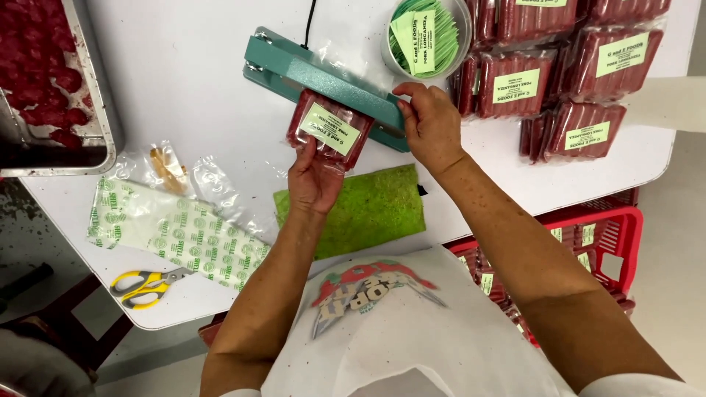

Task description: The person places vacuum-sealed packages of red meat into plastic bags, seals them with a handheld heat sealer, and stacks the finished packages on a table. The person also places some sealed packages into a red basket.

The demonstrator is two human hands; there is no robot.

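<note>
Left hand [315, 176] under the near end of a clear bag of red sausages [329, 129] with a pale green label, fingers curled up around its bottom edge, gripping it from below. The bag lies flat on the worktop [191, 81], its far open end fed under the bar of a teal impulse heat sealer [323, 84]. Right hand [430, 125] rests on the right end of the sealer bar, fingers bent over its top edge, thumb toward the bag; they hold nothing else. My judgement on doing this well: keep the bag mouth flat and unwrinkled across the sealing strip, keep the meat back from the bar so only plastic lies in the seam, press the bar evenly and hold the bag steady with the left hand. Grease or a fold in the seam would likely leave a weak seal. Around it: a green cloth [368, 209] just in front of the person, touching the left wrist area; a stack of empty printed bags [176, 231] to the left with yellow-handled scissors [147, 285] near the worktop's edge; a metal tray of loose red meat [51, 81] at far left; a round tub of green labels [426, 37] just behind the sealer; sealed labelled packs [559, 81] piled at right. Worktop is white with a rounded edge. A red plastic crate [603, 235] holding more packs stands on the floor to the right. Floor grey.
</note>
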